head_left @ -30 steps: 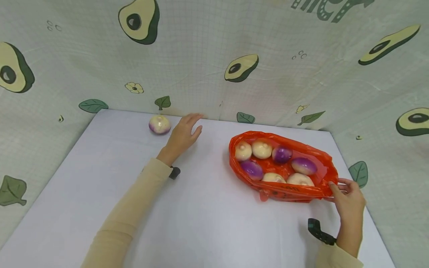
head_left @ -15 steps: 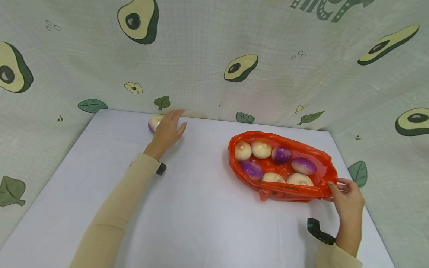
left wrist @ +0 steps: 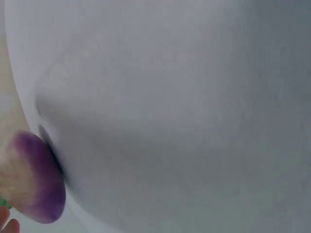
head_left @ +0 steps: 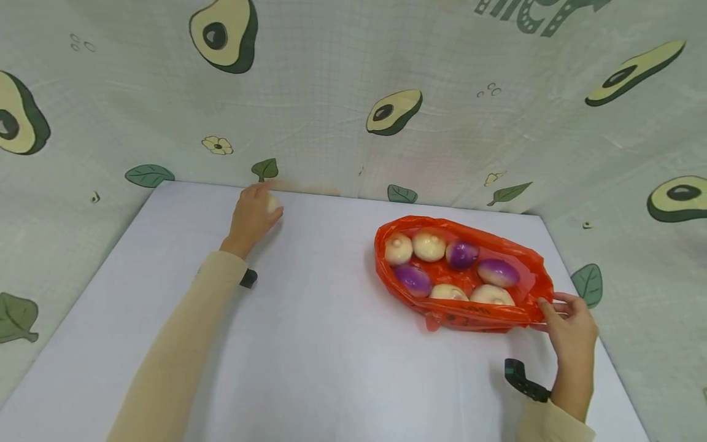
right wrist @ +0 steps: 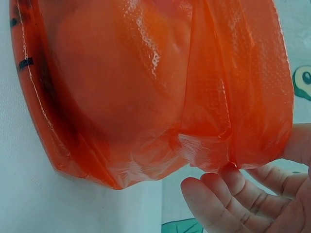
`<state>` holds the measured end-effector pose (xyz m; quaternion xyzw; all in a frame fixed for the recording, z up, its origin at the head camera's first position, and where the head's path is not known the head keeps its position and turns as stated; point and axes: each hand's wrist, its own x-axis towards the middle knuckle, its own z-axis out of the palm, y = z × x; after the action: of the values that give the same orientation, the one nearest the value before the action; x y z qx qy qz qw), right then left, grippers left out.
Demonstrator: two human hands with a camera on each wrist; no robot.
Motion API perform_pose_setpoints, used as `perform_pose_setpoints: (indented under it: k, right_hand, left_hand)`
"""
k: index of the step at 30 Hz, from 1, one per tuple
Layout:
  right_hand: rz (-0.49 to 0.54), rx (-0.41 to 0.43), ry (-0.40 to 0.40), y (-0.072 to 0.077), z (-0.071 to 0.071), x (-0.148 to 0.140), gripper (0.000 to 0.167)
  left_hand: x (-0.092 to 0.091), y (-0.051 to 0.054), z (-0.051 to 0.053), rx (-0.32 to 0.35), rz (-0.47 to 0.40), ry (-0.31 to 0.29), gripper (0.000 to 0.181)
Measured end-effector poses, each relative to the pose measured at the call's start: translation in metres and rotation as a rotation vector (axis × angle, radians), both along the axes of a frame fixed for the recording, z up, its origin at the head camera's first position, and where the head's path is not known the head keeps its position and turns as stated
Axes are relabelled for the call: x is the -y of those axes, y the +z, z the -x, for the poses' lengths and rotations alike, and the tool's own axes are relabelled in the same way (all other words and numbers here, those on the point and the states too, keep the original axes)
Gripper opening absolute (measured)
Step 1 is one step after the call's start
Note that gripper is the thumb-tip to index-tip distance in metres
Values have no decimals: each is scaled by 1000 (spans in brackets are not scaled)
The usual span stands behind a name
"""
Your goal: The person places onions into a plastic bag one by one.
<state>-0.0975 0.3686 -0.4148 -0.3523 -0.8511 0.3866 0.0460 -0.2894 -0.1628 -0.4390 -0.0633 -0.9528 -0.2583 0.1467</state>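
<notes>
My left hand (head_left: 251, 220) is at the far left of the table, its fingers and thumb around a glossy purple-and-white turnip (head_left: 272, 203). Most of that turnip is hidden by the hand in the head view. The left wrist view shows the turnip (left wrist: 41, 179) purple side toward the table, with fingertips (left wrist: 8, 222) just in the lower corner. On the right, my right hand (head_left: 571, 328) pinches the right end of a red plastic bag (head_left: 486, 318). The bag stands wide at its mouth, with several purple-and-white turnips (head_left: 498, 272) inside.
A white table (head_left: 331, 356) carries everything. Behind it hangs a pale curtain (head_left: 320, 73) printed with avocados and leaves, meeting the table's back edge. Dark straps with cameras sit on both wrists, the right strap (head_left: 527, 383) lying near the bag's front.
My left hand has moved left, past the back middle of the table, and come around the lone turnip. The right hand and the bag stay where they were.
</notes>
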Motion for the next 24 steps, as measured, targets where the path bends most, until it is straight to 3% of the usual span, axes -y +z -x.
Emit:
perform_pose_setpoints:
  k: [14,24]
  right_hand:
    - [2,-7,7,-1,0,0,64]
    - [5,0,13,0,-1,-1,64]
  left_hand:
    - [22,-8,4,198,-25,94,67]
    - [23,-9,14,396,-228,125,72]
